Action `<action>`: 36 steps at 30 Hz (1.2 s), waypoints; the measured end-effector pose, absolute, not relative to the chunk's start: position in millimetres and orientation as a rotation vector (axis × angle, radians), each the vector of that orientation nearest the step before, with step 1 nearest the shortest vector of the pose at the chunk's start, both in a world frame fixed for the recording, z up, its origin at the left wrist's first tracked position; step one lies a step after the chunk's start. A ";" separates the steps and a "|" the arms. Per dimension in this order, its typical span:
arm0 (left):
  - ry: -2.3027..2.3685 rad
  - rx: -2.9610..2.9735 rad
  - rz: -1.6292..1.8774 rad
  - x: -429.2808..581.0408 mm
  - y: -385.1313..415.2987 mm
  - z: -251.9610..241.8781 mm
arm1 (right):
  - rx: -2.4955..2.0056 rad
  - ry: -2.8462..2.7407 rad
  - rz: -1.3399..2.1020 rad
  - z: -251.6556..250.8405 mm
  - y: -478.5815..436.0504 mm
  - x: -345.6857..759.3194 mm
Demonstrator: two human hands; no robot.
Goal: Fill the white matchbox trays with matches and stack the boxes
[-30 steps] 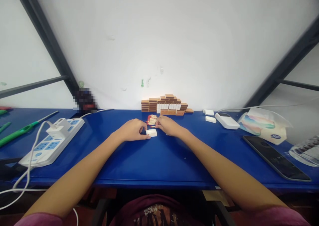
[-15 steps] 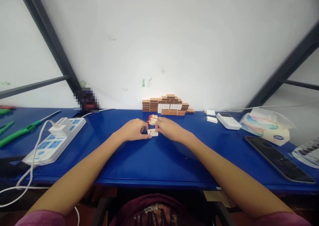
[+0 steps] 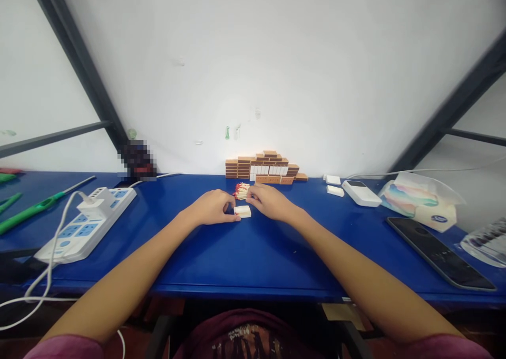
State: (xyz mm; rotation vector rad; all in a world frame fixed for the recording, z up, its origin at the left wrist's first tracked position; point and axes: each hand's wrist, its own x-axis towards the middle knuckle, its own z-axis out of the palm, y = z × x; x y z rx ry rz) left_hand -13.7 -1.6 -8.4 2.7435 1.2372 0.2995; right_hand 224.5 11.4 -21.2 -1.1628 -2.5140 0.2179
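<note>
There's the tray (image 3: 242, 211) on the table (image 3: 245, 259), left hand (image 3: 212, 206) at the tray's left end, right hand (image 3: 266, 200) just behind it to the right! Matches (image 3: 241, 191) lie directly behind the tray, stacked matchboxes (image 3: 262, 180) farther behind; power strip (image 3: 84, 229) well to its left, phone (image 3: 438, 252) well to its right.

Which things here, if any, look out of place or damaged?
The wall above the stacked matchboxes has green and whitish patches, odd on a plain surface. Red-tipped matches lie loose in a heap on the blue table, beside the right hand, rather than in a box.
</note>
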 end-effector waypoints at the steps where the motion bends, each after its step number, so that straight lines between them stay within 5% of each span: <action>1: 1.239 2.746 0.299 -13.5 -1.9 -8.2 | -1.185 -2.485 0.182 -22.5 14.6 225.1; 36: 1.220 2.747 0.318 -14.1 -0.6 -11.0 | -1.194 -2.696 0.106 -10.0 -0.3 218.9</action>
